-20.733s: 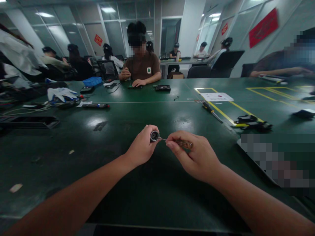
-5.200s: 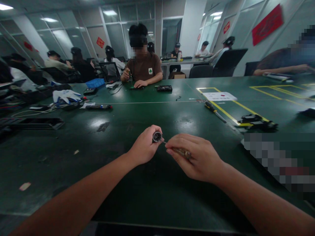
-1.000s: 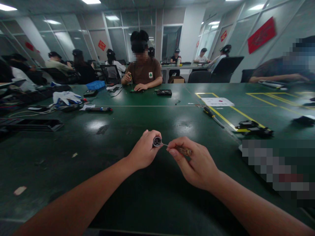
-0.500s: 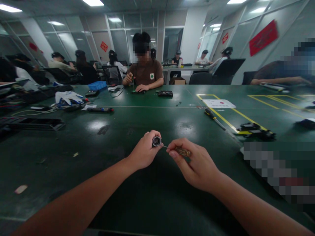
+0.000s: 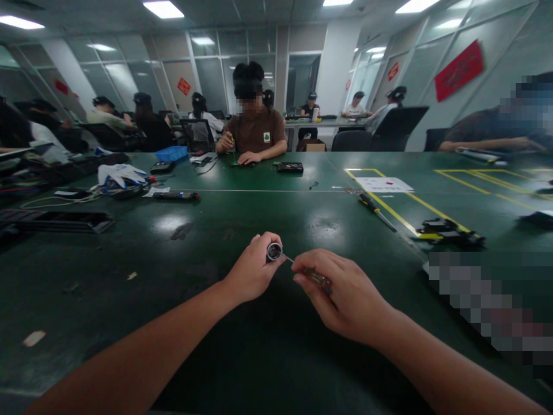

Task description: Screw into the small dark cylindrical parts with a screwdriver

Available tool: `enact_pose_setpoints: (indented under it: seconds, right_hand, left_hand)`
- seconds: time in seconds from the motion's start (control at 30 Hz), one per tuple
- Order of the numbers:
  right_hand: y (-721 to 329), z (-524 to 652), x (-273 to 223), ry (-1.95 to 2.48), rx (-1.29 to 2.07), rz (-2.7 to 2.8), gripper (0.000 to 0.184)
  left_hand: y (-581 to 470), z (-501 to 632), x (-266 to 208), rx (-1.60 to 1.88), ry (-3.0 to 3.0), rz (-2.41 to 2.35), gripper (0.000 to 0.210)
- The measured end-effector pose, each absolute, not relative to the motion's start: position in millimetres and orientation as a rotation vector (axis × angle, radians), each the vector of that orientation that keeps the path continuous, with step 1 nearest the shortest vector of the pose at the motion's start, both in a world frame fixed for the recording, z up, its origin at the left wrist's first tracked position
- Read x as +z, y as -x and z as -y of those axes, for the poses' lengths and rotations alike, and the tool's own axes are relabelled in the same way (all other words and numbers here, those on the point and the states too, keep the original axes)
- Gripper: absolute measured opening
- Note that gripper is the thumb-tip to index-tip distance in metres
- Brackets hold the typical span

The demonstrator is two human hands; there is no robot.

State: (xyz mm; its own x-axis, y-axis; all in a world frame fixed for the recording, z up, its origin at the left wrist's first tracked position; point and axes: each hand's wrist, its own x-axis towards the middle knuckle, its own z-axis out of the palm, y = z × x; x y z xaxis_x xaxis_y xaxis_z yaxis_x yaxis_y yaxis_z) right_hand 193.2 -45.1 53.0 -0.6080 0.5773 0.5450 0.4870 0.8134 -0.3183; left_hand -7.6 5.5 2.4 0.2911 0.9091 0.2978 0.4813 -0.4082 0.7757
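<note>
My left hand (image 5: 254,268) is closed around a small dark cylindrical part (image 5: 273,252) with a ringed, hollow end turned toward me. What lies inside that end is too small to make out. In my right hand (image 5: 341,288) is a screwdriver (image 5: 317,278) with a brownish see-through handle, gripped between thumb and fingers. Its thin shaft points left and up, and the tip meets the rim or opening of the cylinder; I cannot tell which. Both hands are above the green table (image 5: 242,363).
A yellow-and-black screwdriver (image 5: 377,211) and black parts (image 5: 449,232) lie to the right. White gloves (image 5: 121,174), a pen-like tool (image 5: 176,196) and a blue basket (image 5: 171,153) are at the left. A person (image 5: 254,129) works across the table.
The screwdriver's shaft has tilted more steeply and its tip has moved up and left to the cylinder's end. The handle has turned in my right hand. My left hand has barely moved.
</note>
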Motion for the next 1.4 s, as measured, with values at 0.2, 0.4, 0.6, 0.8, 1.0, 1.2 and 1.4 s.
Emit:
enact_pose_setpoints:
  seconds: [0.2, 0.4, 0.6, 0.8, 1.0, 1.2, 1.4]
  right_hand:
    - [-197.9, 42.7, 54.3, 0.830, 0.124, 2.283, 0.010]
    - [-196.4, 43.3, 51.4, 0.807, 0.127, 2.299, 0.014]
    - [-190.4, 45.2, 51.5, 0.743, 0.133, 2.334, 0.017]
    - [-183.9, 50.3, 52.1, 0.716, 0.087, 2.367, 0.013]
    - [-186.0, 48.0, 50.8, 0.826, 0.171, 2.252, 0.012]
    - [-191.9, 42.3, 50.5, 0.996, 0.304, 2.071, 0.009]
    - [-184.6, 47.9, 49.3, 0.788, 0.128, 2.301, 0.013]
  left_hand:
    - [7.6, -5.8, 2.6, 1.002, -2.057, -1.248, 0.013]
    - [7.6, -3.2, 5.4, 1.007, -2.099, -1.260, 0.012]
    - [7.1, -3.0, 6.8, 0.990, -2.099, -1.292, 0.014]
    - [5.0, -1.7, 5.5, 0.971, -2.161, -1.304, 0.011]
    - [7.7, -3.0, 6.6, 0.932, -2.168, -1.262, 0.008]
    - [8.6, -4.6, 4.2, 0.938, -2.111, -1.230, 0.010]
    - [6.5, -5.4, 1.1, 0.997, -2.052, -1.254, 0.014]
